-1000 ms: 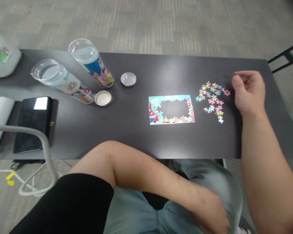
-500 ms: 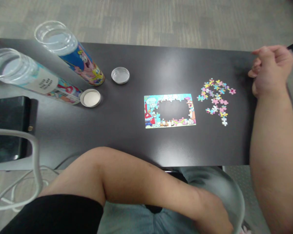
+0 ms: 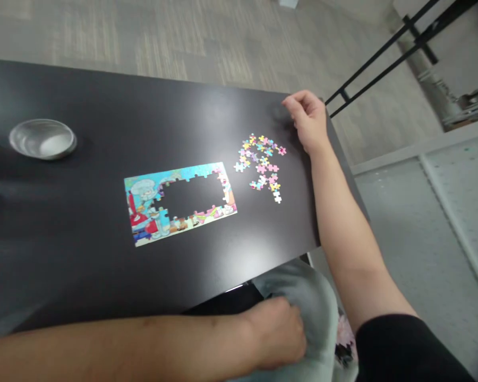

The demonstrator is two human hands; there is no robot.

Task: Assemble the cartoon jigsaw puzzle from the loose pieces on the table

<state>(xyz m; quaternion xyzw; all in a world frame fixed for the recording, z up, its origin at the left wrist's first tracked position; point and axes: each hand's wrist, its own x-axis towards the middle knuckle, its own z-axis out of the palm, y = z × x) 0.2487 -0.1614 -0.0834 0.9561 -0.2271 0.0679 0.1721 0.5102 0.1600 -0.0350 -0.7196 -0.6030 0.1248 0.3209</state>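
Note:
My right hand [image 3: 307,118] rests at the far right corner of the dark table, fingers curled in and nothing visible in them. Low over my lap is my left hand [image 3: 278,333], closed like a fist; its fingertips are hidden. A partly assembled jigsaw puzzle [image 3: 148,212] lies flat on the table, its colourful cartoon border surrounding an unfilled middle where the tabletop shows. Between the puzzle and my right hand, loose puzzle pieces [image 3: 262,168] are spread in a cluster, some pink, some yellow, some blue. Neither hand touches puzzle or pieces.
A shallow round clear lid [image 3: 43,139] sits on the dark table [image 3: 95,122] at the left. Beyond the right edge stands a black metal frame [image 3: 344,95]. A chair [image 3: 314,302] is below the front edge.
My view has swung to the right, so the clear tubes and black box have left the picture. My right hand stays at the table corner; my left fist now shows over my lap.

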